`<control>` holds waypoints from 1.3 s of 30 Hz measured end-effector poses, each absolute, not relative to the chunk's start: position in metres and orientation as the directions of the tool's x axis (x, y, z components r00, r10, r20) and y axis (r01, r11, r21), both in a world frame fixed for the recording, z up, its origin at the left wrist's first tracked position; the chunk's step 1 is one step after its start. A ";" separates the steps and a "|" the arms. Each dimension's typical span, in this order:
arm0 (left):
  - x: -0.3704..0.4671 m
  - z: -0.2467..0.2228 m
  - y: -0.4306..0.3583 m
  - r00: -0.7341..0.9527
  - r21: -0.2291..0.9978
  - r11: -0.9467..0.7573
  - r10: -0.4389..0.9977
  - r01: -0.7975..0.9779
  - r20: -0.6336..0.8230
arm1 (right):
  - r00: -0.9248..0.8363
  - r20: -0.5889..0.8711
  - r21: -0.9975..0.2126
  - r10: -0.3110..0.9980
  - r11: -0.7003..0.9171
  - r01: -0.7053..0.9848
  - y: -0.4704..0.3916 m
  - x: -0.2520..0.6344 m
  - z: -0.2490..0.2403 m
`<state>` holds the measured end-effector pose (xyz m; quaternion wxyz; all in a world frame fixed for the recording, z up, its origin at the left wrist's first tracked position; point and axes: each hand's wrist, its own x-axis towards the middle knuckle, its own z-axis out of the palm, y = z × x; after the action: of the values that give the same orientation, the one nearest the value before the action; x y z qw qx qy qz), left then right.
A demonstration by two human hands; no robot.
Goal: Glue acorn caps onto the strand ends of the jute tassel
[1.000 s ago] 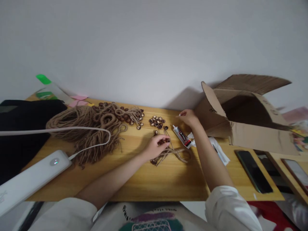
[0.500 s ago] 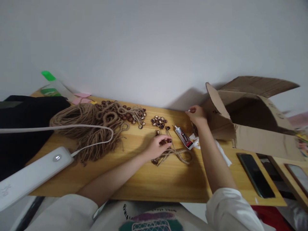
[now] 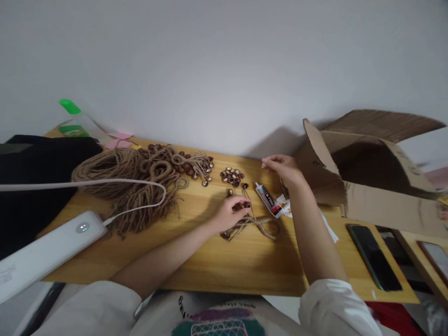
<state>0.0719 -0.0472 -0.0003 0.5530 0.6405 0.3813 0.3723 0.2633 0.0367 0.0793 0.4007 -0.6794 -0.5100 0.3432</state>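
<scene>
My left hand (image 3: 231, 214) is closed in a pinch around a small brown nut-shell piece, with a twine cord (image 3: 251, 205) running beside the fingertips. Under and beside that hand lies a twine loop (image 3: 271, 228) tied in a knot, its strands ending in brown shell pieces. My right hand (image 3: 285, 170), raised near the wall, pinches a small whitish thing (image 3: 263, 164) too small to name. Between the hands rests a tube of glue (image 3: 269, 200), its nozzle pointing up and left. A little pile of cut shell pieces (image 3: 232, 176) sits behind my left hand.
At left lie a heap of twine (image 3: 105, 170) with tassels and more shells, a white power bank (image 3: 52, 252) with its cable, and black cloth (image 3: 42, 177). An open cardboard box (image 3: 381, 200) stands right, near a phone (image 3: 374, 256) and white tissue (image 3: 328, 224).
My right hand has shifted left, away from the box, carrying the small whitish thing. My left hand stays in place with its pinch.
</scene>
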 end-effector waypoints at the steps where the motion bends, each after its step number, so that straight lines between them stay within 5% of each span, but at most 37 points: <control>1: 0.072 0.000 -0.047 0.434 0.993 -0.092 0.900 0.080 0.049 | 0.226 -0.061 -0.904 0.972 -0.150 0.400 0.035 0.261 0.082; 12: 0.070 0.001 -0.047 0.443 0.990 -0.114 0.894 0.083 0.066 | 0.022 -0.086 -0.987 0.996 -0.088 0.137 0.015 0.233 0.105; 16: 0.070 0.001 -0.047 0.449 0.984 -0.147 0.889 0.102 0.087 | 0.039 -0.047 -0.967 0.998 -0.055 0.248 0.022 0.236 0.099; 20: 0.070 -0.001 -0.047 0.443 0.982 -0.164 0.890 0.096 0.105 | 0.171 -0.101 -0.656 0.980 -0.195 0.729 0.042 0.250 0.084; 28: 0.070 -0.005 -0.046 0.443 0.975 -0.194 0.887 0.107 0.128 | 0.134 -0.337 -0.140 0.932 -0.191 0.972 0.068 0.263 0.072; 33: 0.069 -0.002 -0.046 0.448 0.974 -0.200 0.884 0.103 0.134 | 0.080 -0.386 0.000 0.919 -0.086 0.996 0.077 0.258 0.069; 39: 0.069 -0.001 -0.046 0.443 0.976 -0.190 0.888 0.102 0.126 | 0.021 -0.368 -0.002 0.930 -0.023 1.000 0.077 0.259 0.063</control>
<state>0.0687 -0.0459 -0.0009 0.5192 0.6723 0.3681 0.3780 0.2586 0.0773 0.0628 -0.1304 -0.7025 -0.6866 0.1345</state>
